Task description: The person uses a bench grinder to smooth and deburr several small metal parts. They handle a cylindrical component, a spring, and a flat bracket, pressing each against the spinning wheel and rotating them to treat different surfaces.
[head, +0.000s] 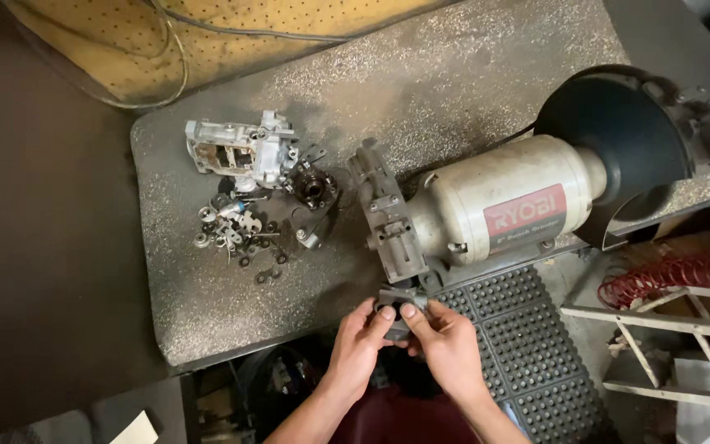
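Observation:
My left hand and my right hand meet just past the near edge of the workbench. Together they grip a small grey metal part, thumbs pressed on its top. The part sits right below the left end of a cream bench grinder. That end carries a grey metal bracket assembly in place of a wheel. Most of the held part is hidden by my fingers.
A silver cast housing, a round bearing-like piece and several small washers and screws lie on the bench's left. The grinder's right end has a dark wheel guard. A black rubber mat, red coiled hose and white frame lie on the floor.

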